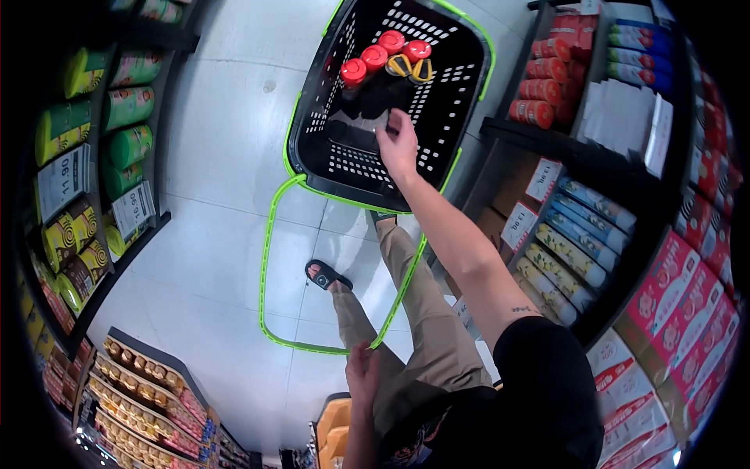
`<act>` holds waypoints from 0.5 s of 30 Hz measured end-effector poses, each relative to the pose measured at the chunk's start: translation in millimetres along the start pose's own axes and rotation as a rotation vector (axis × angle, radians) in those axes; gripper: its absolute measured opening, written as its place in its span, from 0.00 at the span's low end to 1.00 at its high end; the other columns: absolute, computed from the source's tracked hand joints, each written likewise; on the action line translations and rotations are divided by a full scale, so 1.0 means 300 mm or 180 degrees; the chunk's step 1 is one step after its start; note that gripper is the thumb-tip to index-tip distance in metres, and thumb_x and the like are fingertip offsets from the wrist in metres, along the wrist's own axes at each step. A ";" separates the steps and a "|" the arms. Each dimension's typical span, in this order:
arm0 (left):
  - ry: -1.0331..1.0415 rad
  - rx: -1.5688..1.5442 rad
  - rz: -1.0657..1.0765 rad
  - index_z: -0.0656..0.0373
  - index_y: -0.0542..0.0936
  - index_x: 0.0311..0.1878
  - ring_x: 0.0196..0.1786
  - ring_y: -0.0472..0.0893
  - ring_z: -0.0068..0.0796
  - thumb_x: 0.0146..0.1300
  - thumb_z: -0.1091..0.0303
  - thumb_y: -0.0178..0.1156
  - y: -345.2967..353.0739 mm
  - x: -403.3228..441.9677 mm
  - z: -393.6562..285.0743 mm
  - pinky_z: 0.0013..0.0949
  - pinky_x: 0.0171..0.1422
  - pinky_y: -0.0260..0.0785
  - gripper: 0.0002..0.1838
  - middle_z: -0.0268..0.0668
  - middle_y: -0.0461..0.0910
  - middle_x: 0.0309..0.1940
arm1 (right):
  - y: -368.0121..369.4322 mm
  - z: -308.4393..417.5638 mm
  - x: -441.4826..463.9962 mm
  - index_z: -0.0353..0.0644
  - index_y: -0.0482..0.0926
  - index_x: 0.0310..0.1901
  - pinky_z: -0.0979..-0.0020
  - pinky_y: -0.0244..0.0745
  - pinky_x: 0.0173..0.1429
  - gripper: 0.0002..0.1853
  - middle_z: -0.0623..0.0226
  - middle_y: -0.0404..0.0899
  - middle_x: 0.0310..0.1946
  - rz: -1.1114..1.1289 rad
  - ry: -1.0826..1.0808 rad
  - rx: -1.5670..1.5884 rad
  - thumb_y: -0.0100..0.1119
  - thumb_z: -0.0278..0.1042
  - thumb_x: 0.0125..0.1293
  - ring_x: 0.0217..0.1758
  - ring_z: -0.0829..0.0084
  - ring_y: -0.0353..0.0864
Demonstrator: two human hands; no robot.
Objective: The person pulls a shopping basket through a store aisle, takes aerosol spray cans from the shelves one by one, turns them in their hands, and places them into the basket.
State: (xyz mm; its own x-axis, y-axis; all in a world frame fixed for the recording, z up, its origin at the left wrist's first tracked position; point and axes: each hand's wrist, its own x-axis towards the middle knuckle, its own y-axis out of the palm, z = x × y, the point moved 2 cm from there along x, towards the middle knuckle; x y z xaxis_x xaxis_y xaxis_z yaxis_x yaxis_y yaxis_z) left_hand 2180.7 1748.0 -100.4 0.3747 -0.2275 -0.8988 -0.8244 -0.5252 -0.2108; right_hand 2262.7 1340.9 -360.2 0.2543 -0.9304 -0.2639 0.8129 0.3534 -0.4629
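Observation:
A black basket (315, 156) with a green rim stands on the floor, its green handle (266, 273) swung down toward my legs. Inside, at the far end, are several bottles with red caps (374, 56) and two with yellow-and-black caps (422, 70). My right hand (398, 144) reaches into the near part of the basket, fingers bent, beside a dark item whose shape is unclear; whether it holds anything is hidden. Down by my legs, my left hand (362, 374) is closed around the near end of the green handle.
Shelves with green containers (130, 146) and price tags line the left. On the right, shelves hold red-capped containers (544, 78), patterned tubes (570, 250) and pink packages (664, 297). A lower-left rack (141, 391) holds packaged goods. My sandalled foot (328, 275) is beneath the handle.

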 end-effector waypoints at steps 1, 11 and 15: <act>0.0095 0.0036 0.0021 0.63 0.77 0.60 0.51 0.84 0.37 0.67 0.69 0.64 -0.015 -0.009 -0.004 0.37 0.58 0.76 0.20 0.47 0.84 0.48 | -0.071 0.011 -0.067 0.36 0.71 0.62 0.65 0.80 0.60 0.26 0.54 0.79 0.56 0.0006 0.0027 0.0109 0.66 0.24 0.63 0.60 0.63 0.81; 0.1112 -0.0001 0.0416 0.65 0.75 0.64 0.55 0.81 0.31 0.70 0.71 0.62 -0.338 -0.095 0.167 0.34 0.60 0.74 0.21 0.45 0.80 0.56 | -0.781 -0.035 -0.893 0.36 0.77 0.56 0.63 0.80 0.56 0.21 0.55 0.84 0.48 -0.1003 0.0789 -0.0608 0.65 0.31 0.61 0.48 0.63 0.85; 0.1330 0.0379 0.0345 0.66 0.74 0.64 0.52 0.81 0.29 0.69 0.69 0.63 -0.540 -0.149 0.228 0.33 0.58 0.74 0.22 0.47 0.80 0.56 | -0.846 -0.019 -1.260 0.37 0.78 0.55 0.63 0.79 0.57 0.21 0.55 0.85 0.47 -0.1401 0.1129 -0.0375 0.66 0.32 0.60 0.49 0.62 0.86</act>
State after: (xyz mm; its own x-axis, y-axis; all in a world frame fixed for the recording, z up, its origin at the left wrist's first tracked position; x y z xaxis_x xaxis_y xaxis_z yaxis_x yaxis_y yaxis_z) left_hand 2268.4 1899.4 -52.5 0.4024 -0.6005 -0.6910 -0.9023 -0.3875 -0.1887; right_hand 1957.2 1603.6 -147.8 -0.3024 -0.9100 -0.2835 0.7334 -0.0323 -0.6790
